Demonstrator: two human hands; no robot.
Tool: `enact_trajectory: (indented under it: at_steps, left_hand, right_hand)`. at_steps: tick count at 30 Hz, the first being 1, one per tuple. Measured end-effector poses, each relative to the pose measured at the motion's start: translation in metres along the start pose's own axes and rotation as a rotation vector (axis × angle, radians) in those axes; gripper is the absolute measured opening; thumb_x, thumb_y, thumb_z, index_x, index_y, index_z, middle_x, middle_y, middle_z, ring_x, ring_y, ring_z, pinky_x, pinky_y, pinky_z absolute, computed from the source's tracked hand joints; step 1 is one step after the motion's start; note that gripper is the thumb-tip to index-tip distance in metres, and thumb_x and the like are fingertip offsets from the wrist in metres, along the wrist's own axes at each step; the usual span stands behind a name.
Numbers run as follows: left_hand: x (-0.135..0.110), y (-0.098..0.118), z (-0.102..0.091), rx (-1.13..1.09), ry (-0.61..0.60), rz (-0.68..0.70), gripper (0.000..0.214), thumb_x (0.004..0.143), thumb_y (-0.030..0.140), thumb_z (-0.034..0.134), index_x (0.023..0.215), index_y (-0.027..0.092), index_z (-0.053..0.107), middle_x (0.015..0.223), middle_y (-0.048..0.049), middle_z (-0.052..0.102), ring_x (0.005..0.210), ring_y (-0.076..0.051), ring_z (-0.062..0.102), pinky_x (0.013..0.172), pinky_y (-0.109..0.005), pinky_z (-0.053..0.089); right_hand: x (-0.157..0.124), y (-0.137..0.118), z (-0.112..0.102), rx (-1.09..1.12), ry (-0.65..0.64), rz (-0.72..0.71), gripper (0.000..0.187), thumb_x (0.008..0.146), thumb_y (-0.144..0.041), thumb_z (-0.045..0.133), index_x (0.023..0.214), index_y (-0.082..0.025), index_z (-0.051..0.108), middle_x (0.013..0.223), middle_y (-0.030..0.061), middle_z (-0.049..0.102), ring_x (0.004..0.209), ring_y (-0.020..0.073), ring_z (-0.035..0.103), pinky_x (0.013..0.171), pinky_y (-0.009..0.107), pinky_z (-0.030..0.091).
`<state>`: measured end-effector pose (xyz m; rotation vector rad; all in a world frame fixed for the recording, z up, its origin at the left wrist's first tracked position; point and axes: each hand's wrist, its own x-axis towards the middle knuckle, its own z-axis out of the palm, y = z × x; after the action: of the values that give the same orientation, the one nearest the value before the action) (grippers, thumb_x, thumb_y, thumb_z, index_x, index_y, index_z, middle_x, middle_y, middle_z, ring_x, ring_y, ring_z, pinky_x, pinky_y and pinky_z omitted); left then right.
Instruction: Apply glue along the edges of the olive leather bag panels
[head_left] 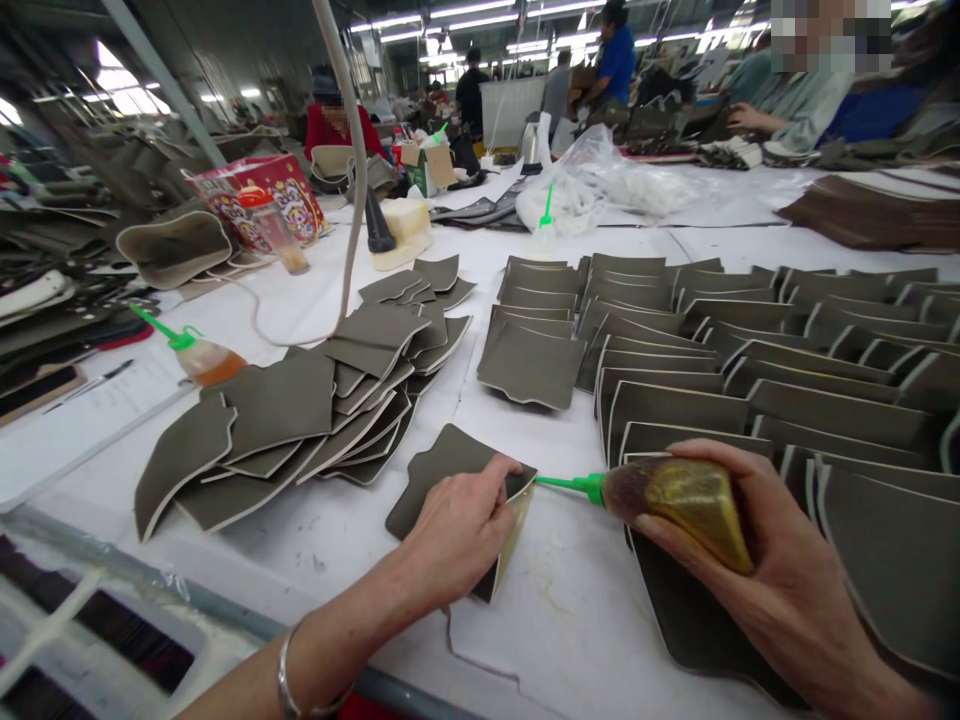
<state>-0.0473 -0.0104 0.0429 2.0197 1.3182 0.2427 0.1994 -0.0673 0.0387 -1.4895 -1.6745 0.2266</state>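
My right hand (765, 560) is wrapped round a glue bottle (690, 500) holding yellow-brown liquid. Its green nozzle (562, 484) points left, with the tip at the edge of a dark olive leather piece (439, 465). On that piece lies my left hand (465, 520), index finger stretched to the corner by the nozzle tip and the other fingers curled. A shiny yellowish strip (514, 540) runs along the piece's right edge. To the left is a loose pile of similar leather pieces (285, 410). Overlapping rows of more pieces (675, 400) spread to the right.
Another green-tipped bottle (210, 360) lies tilted at the left, near a paper sheet (112, 420). A hose (356, 180) hangs down to the white table (300, 560). Farther back are a red patterned bag (285, 195) and clear plastic (600, 180). Several people sit or stand beyond.
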Motion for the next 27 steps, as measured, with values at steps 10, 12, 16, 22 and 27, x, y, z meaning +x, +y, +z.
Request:
enact_trajectory:
  at_steps: [10, 12, 16, 22, 27]
  left_hand:
    - [-0.001, 0.0, -0.001, -0.028, 0.001, 0.001, 0.042, 0.082, 0.012, 0.041, 0.12, 0.023, 0.056, 0.076, 0.0038, 0.062, 0.069, -0.017, 0.056, 0.063, -0.028, 0.033]
    - [-0.001, -0.001, -0.001, -0.023, 0.014, 0.007, 0.043, 0.083, 0.013, 0.041, 0.122, 0.024, 0.056, 0.076, 0.004, 0.062, 0.069, -0.017, 0.056, 0.064, -0.028, 0.034]
    - [-0.002, -0.002, 0.001, -0.01, 0.021, 0.018, 0.042, 0.084, 0.014, 0.042, 0.123, 0.024, 0.056, 0.076, 0.0037, 0.062, 0.07, -0.018, 0.057, 0.065, -0.028, 0.034]
    - [-0.004, -0.002, 0.002, 0.007, 0.036, 0.026, 0.043, 0.085, 0.015, 0.042, 0.125, 0.023, 0.055, 0.077, 0.0035, 0.064, 0.07, -0.018, 0.058, 0.065, -0.028, 0.035]
    - [-0.001, -0.003, 0.001, 0.012, 0.028, 0.03, 0.043, 0.085, 0.015, 0.041, 0.125, 0.022, 0.055, 0.079, 0.0023, 0.065, 0.072, -0.019, 0.059, 0.067, -0.029, 0.038]
  right_hand:
    - [-0.006, 0.002, -0.003, 0.081, -0.051, 0.144, 0.044, 0.078, -0.058, 0.074, 0.111, -0.033, 0.06, 0.092, -0.0039, 0.065, 0.068, 0.0184, 0.063, 0.061, 0.019, 0.054]
    - [-0.009, 0.002, -0.002, 0.089, -0.065, 0.154, 0.044, 0.077, -0.058, 0.075, 0.111, -0.033, 0.06, 0.092, -0.0035, 0.064, 0.068, 0.0185, 0.063, 0.061, 0.019, 0.054]
    - [-0.022, -0.003, -0.002, 0.185, -0.212, 0.193, 0.043, 0.079, -0.057, 0.074, 0.114, -0.035, 0.059, 0.096, -0.0037, 0.066, 0.072, 0.0188, 0.067, 0.061, 0.018, 0.054]
    - [-0.022, -0.011, -0.002, 0.169, -0.144, 0.206, 0.043, 0.078, -0.056, 0.075, 0.112, -0.034, 0.06, 0.091, -0.0035, 0.065, 0.066, 0.0178, 0.065, 0.057, 0.016, 0.053]
    - [-0.036, -0.013, -0.003, 0.27, -0.263, 0.261, 0.042, 0.08, -0.053, 0.075, 0.115, -0.037, 0.058, 0.087, -0.0041, 0.068, 0.065, 0.0198, 0.068, 0.054, 0.019, 0.054]
